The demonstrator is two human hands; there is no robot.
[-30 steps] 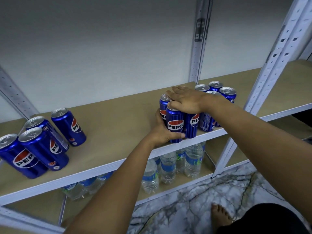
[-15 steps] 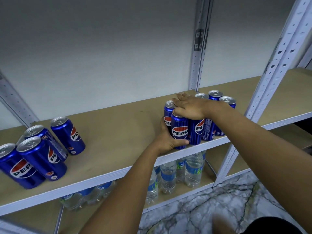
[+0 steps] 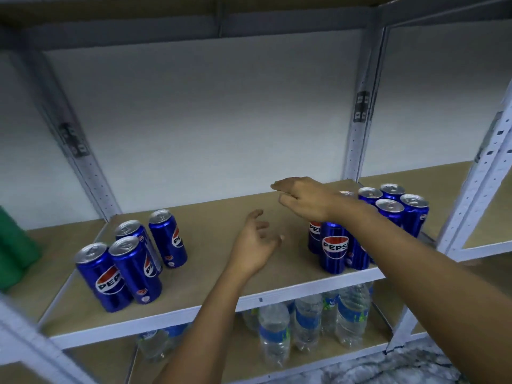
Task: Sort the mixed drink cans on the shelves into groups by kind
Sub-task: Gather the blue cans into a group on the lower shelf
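Several blue Pepsi cans point(image 3: 333, 249) stand bunched at the right end of the wooden shelf point(image 3: 221, 275). A second bunch of several Pepsi cans point(image 3: 130, 261) stands at the left end. My left hand point(image 3: 256, 243) hovers over the bare middle of the shelf, fingers relaxed and holding nothing. Higher up, my right hand point(image 3: 303, 198) reaches leftward with straight fingers, also empty, and its forearm crosses over the right bunch, hiding some cans.
Green objects point(image 3: 13, 248) sit at the far left edge. Water bottles point(image 3: 307, 325) stand on the shelf below. White metal uprights point(image 3: 357, 139) frame the bay, with another shelf board point(image 3: 166, 12) overhead. Marble floor shows at the bottom right.
Both hands have let go of the right-hand cans and lifted away leftward. The view has tilted up and shifted, bringing the upper shelf and green objects into sight.
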